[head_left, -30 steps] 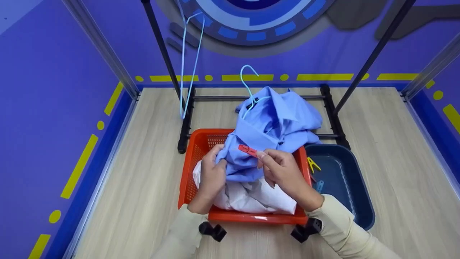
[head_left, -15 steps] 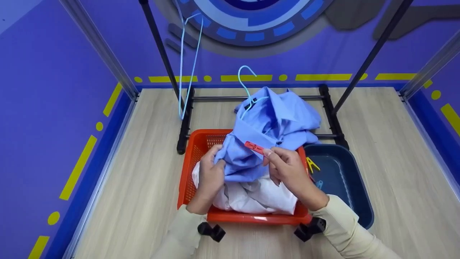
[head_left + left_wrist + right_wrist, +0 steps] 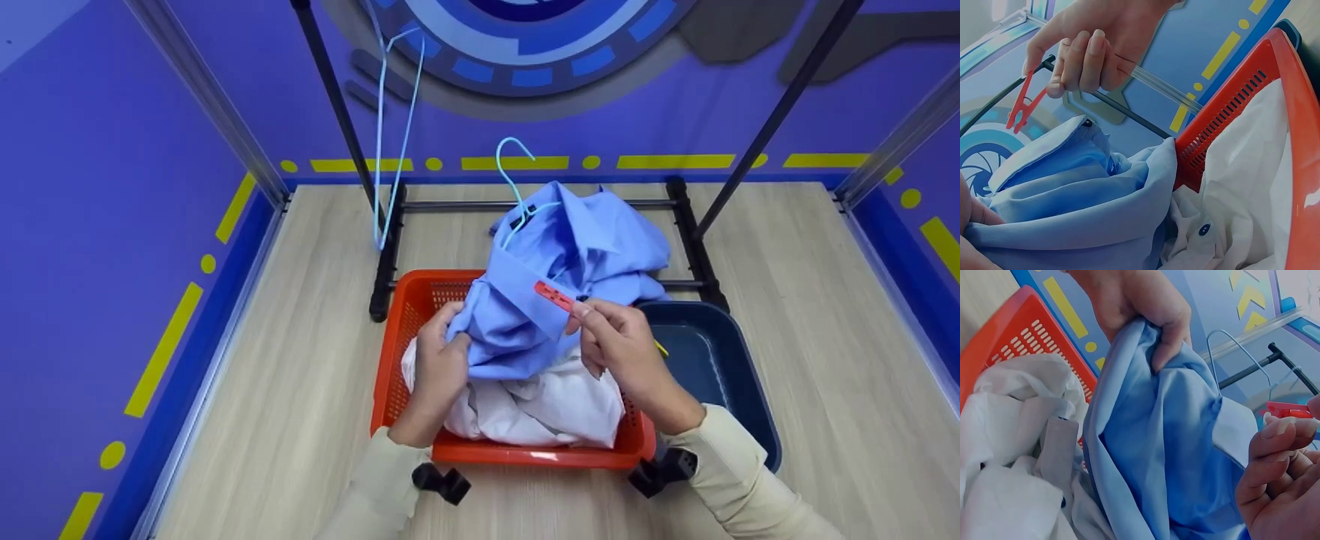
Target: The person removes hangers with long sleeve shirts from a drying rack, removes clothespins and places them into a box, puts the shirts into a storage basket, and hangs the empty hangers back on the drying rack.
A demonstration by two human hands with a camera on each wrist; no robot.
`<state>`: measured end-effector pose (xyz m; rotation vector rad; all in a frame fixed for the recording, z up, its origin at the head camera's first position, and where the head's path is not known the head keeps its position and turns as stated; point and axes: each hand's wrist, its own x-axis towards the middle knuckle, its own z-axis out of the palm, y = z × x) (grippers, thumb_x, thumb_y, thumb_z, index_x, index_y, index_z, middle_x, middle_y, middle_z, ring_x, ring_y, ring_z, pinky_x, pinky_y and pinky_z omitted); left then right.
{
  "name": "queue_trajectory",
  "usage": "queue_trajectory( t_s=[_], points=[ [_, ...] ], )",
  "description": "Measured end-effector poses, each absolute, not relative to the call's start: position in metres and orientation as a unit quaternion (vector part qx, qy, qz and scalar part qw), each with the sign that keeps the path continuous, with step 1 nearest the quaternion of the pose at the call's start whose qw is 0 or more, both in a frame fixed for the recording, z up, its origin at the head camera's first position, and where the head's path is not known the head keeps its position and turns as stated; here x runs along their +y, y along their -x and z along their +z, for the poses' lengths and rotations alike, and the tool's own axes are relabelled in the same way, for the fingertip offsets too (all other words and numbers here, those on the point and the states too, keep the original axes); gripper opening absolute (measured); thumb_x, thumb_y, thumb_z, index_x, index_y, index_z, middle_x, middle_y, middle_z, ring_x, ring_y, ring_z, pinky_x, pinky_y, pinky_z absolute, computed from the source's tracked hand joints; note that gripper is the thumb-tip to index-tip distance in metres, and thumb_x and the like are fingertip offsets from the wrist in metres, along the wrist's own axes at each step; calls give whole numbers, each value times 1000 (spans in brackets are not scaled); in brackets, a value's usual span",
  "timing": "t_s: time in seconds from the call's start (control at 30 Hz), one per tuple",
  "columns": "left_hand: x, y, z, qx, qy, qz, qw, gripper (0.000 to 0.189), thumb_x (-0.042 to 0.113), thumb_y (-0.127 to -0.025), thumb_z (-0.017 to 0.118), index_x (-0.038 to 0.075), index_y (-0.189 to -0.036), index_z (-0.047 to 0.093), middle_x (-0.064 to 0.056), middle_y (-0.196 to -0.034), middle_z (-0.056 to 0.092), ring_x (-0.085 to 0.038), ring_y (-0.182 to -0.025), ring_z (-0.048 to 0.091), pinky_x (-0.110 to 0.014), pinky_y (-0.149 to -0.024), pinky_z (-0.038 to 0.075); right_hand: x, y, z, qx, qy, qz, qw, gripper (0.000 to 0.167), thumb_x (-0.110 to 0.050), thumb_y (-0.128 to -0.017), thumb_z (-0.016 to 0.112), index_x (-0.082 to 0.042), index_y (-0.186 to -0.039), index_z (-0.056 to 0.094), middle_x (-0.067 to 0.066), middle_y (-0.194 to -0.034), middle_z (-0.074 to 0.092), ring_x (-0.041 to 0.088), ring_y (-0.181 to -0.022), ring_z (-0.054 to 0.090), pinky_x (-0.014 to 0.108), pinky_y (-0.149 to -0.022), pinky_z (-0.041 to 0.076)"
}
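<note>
A blue shirt (image 3: 510, 330) on a light-blue hanger (image 3: 511, 176) lies bunched over the far part of a red basket (image 3: 540, 455). My left hand (image 3: 441, 360) pinches the shirt's near left part; the right wrist view shows its fingers and thumb on a fold of the fabric (image 3: 1168, 433). A red clothespin (image 3: 553, 295) is pinched between thumb and fingers of my right hand (image 3: 626, 352), above the shirt. From the left wrist view, the clothespin (image 3: 1023, 107) hangs apart from the cloth with its legs spread. White clothing (image 3: 532, 409) fills the near part of the basket.
A dark blue tray (image 3: 701, 360) stands right of the basket, with a yellow clothespin (image 3: 661, 348) partly hidden by my right hand. Behind are a black rack's base bar (image 3: 465, 204) and uprights. Another light-blue hanger (image 3: 381, 135) hangs at the left upright.
My right hand has moved to the right with the red clothespin, now covering more of the tray's left side. My left hand keeps its hold on the blue shirt.
</note>
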<state>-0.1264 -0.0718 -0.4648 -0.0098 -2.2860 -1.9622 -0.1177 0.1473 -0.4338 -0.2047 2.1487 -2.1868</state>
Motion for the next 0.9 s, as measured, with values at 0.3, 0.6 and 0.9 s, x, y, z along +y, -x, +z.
queue_trajectory(
  t_s=[0.3,0.6,0.9],
  points=[
    [-72,126,-463,-755,-3,-654,53,39,-11,-83,40,-1,-112,64,-15,-108,64,-26,-99,56,-37,-93,44,164,120,-434,697,51,-715,17,32,-12,-100,48,13,-83,57,-1,-46,34,13,-38,33,26,-37,34],
    [-71,125,-463,-749,-6,-661,52,39,-12,-82,39,-3,-112,63,-16,-108,64,-26,-100,56,-36,-93,44,182,123,-434,702,24,-712,2,31,-10,-100,47,13,-82,57,2,-46,37,12,-37,36,27,-36,36],
    [-72,126,-462,-747,-9,-664,43,40,-12,-83,40,-2,-115,62,-16,-114,63,-26,-104,56,-38,-97,44,203,124,-436,742,18,-670,-10,36,-19,-101,48,10,-83,59,4,-48,38,16,-39,38,31,-38,36]
  ],
)
